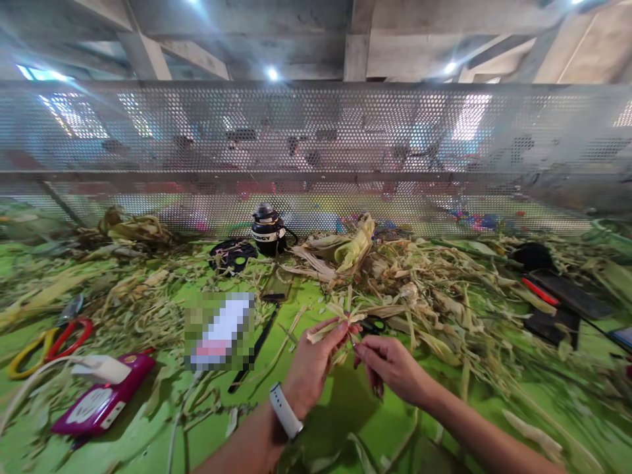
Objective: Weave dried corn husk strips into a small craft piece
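Note:
Above the green tabletop, my left hand is closed around a small bundle of pale corn husk strips, whose ends fan out past the thumb and fingers. My right hand is pinched close beneath that bundle, at its lower end. Whatever thin thing sits between those fingertips is too small to name. Just behind the hands lie black-handled scissors, partly covered. A heap of dry corn husks spreads behind and to the right, with a rolled yellow-green husk on top.
A magenta power strip with a white plug and red-yellow scissors lie left. Nearer are a blurred-out phone and a black stick. A dark jug stands before the perforated metal screen. Dark devices lie right.

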Demonstrator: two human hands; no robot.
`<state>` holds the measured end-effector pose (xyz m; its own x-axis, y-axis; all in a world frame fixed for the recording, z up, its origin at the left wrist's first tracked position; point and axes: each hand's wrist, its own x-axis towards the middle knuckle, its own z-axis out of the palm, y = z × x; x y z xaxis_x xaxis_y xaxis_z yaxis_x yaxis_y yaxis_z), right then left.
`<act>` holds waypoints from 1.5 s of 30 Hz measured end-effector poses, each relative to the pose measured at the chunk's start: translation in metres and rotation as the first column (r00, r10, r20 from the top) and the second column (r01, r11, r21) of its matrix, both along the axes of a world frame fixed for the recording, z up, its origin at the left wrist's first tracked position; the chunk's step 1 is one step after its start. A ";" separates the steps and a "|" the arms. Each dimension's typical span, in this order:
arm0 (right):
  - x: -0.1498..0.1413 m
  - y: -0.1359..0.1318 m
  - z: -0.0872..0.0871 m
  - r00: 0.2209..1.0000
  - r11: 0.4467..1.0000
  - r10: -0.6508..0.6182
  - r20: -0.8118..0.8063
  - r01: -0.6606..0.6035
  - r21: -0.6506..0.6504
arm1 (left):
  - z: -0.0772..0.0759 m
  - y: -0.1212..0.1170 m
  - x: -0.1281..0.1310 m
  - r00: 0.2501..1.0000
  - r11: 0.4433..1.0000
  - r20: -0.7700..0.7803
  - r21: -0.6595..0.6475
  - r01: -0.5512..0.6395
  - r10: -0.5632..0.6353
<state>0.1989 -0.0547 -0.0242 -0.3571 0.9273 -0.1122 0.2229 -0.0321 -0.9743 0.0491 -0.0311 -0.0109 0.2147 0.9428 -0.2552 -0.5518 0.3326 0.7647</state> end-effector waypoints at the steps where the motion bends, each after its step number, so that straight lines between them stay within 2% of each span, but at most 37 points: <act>1: 0.001 0.000 0.000 1.000 1.000 0.013 -0.007 -0.013 -0.010 | 0.000 0.002 -0.001 1.000 1.000 0.009 -0.004 -0.010 0.010; 6: -0.002 -0.002 0.001 0.998 0.999 0.050 0.050 -0.049 -0.010 | 0.000 0.006 -0.006 0.997 0.997 0.051 -0.048 -0.061 0.063; 8: 0.000 -0.003 0.008 0.987 0.991 0.020 0.158 -0.041 0.131 | 0.000 0.003 -0.007 0.999 0.998 0.041 -0.064 -0.030 0.033; 9: 0.002 -0.003 0.012 0.977 0.967 -0.040 0.210 -0.015 0.254 | 0.000 0.002 -0.007 1.000 0.998 0.019 -0.064 -0.002 0.003; 11: 0.008 -0.002 0.019 0.944 0.860 -0.235 0.234 0.089 0.503 | -0.001 -0.002 -0.006 0.996 0.996 -0.058 -0.057 0.069 -0.072; 13: 0.014 0.001 0.022 0.911 0.766 -0.372 0.177 0.194 0.613 | -0.001 -0.006 -0.005 0.977 0.989 -0.158 -0.031 0.141 -0.145; 14: 0.015 0.003 0.022 0.907 0.757 -0.392 0.156 0.222 0.614 | -0.001 -0.007 -0.004 0.965 0.985 -0.204 -0.007 0.170 -0.168; 16: 0.016 0.005 0.018 0.932 0.813 -0.330 0.151 0.199 0.548 | -0.002 -0.009 -0.001 0.945 0.974 -0.264 0.061 0.218 -0.195; 19: 0.010 0.007 0.008 0.978 0.900 -0.197 0.071 0.152 0.408 | -0.005 -0.010 0.004 0.944 0.957 -0.259 0.152 0.249 -0.205; 23: 0.004 0.008 0.003 0.973 0.925 -0.185 -0.140 0.221 0.310 | -0.011 -0.009 0.005 0.959 0.972 -0.215 0.105 0.209 -0.183; 27: 0.004 0.008 0.004 0.948 0.962 -0.154 -0.279 0.208 0.177 | -0.014 -0.008 0.002 0.953 0.979 -0.265 0.102 0.177 -0.145; 31: 0.003 0.008 -0.003 0.943 0.973 -0.124 -0.308 0.177 0.151 | -0.014 -0.009 0.001 0.943 0.972 -0.304 0.141 0.188 -0.138; 36: 0.000 0.010 -0.008 0.931 0.934 -0.203 -0.304 0.277 0.225 | -0.020 -0.011 0.005 0.953 0.976 -0.270 0.128 0.177 -0.137; 39: 0.000 0.009 -0.002 0.918 0.968 -0.189 -0.349 0.234 0.089 | -0.015 -0.011 0.003 0.945 0.976 -0.296 0.124 0.180 -0.137; 41: 0.001 0.008 0.004 0.900 0.982 -0.177 -0.398 0.187 -0.014 | -0.008 -0.009 0.001 0.919 0.960 -0.348 0.137 0.246 -0.186; 45: 0.005 0.007 0.010 0.896 0.973 -0.226 -0.382 0.228 -0.042 | 0.003 -0.007 -0.003 0.932 0.956 -0.324 0.184 0.229 -0.161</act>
<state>0.2044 -0.0477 -0.0142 -0.1514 0.9885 -0.0064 -0.1787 -0.0337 -0.9833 0.0465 -0.0378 -0.0082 0.3446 0.9292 -0.1333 -0.2239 0.2193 0.9496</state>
